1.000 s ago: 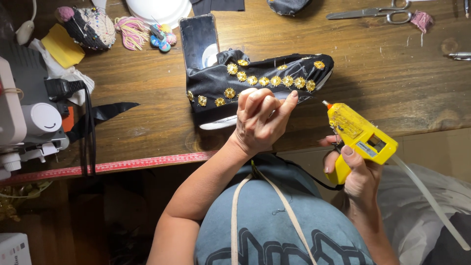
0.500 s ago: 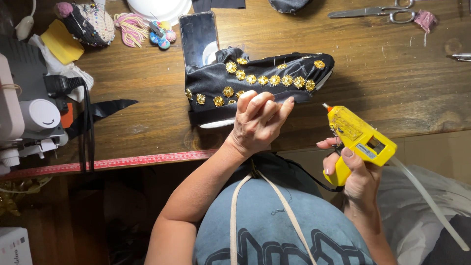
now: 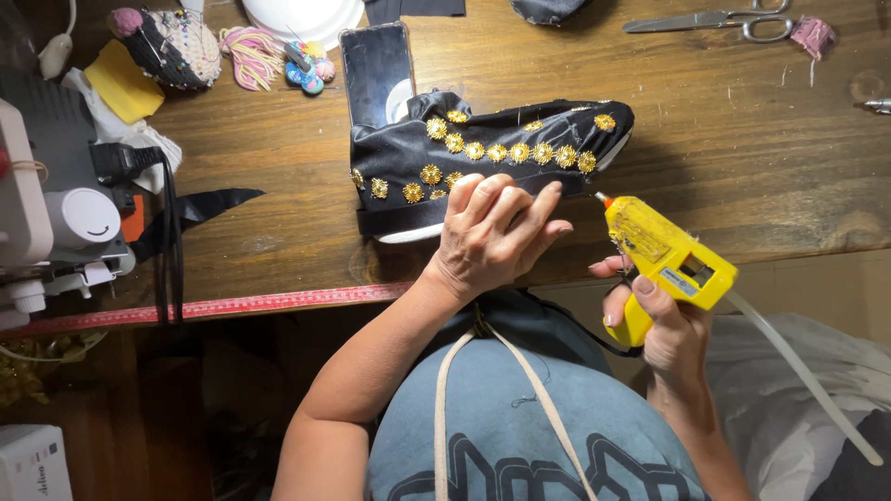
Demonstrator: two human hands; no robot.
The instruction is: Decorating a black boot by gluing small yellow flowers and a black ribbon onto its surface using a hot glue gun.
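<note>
Black satin covers the shoe [image 3: 492, 153], which lies on its side on the wooden counter [image 3: 742, 139], toe toward the right, with a white sole edge showing below. Gold, flower-like studs run in a row along its upper and cluster near the heel. Compared with half a second earlier, the shoe and both hands sit in nearly the same places; the fingers of the left hand have spread slightly over the lower edge. The left hand [image 3: 497, 232] rests flat, fingers extended and a little apart, pressing on the near side of the shoe without gripping it. The right hand [image 3: 654, 320] is wrapped around the handle of a yellow glue gun [image 3: 668, 255], held just off the counter edge, its orange nozzle pointing at the shoe, near but apart. A red measuring tape [image 3: 213, 306] lines the counter edge; scissors [image 3: 715, 20] lie beyond.
</note>
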